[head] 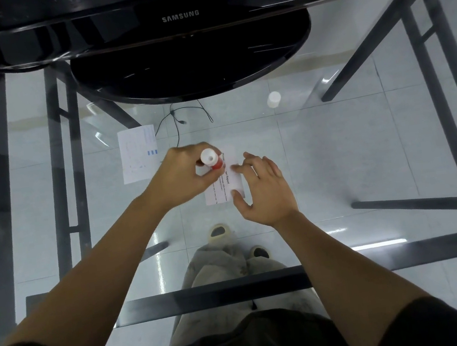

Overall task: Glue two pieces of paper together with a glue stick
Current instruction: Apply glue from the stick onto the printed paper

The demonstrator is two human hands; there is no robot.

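Observation:
My left hand (183,176) grips a red and white glue stick (211,160), held upright over the left edge of a small printed paper (223,187) lying on the glass table. My right hand (265,189) rests on that paper's right side, with straight fingers and the thumb pressing it flat. A second paper (137,154), pale with small blue marks, lies flat further left and back. The glue stick's white cap (273,99) stands alone at the back right.
A black Samsung monitor (180,17) on a round base (194,68) fills the back of the glass table (337,156). A thin black cable (181,120) lies before the base. The table's dark metal frame and my legs show through the glass.

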